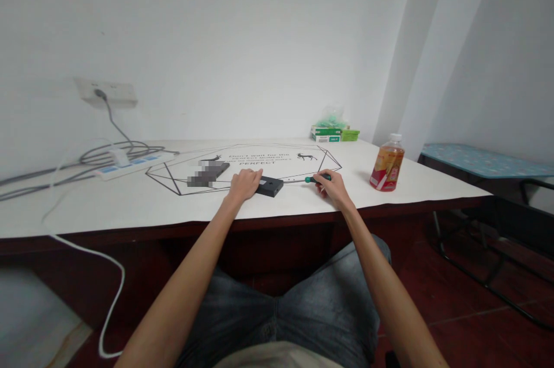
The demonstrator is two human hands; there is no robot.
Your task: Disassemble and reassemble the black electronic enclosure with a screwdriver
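One head-worn cam, wide view fwd & down from seated POV: lap [238, 310] closest, desk [433, 183] mid-dist., wall [242, 45] in bkgd.

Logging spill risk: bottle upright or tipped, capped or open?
Upright and capped: the bottle stands on its base on the table, white cap on its neck.

Has a slim bare left forearm [187, 281] and a slim bare right forearm [386, 284] stretched forward and slanting inward, rests the bare left hand [246, 184] palm down with fingers bent over, and holds the bare right hand [332, 186] angled inward, pinched together.
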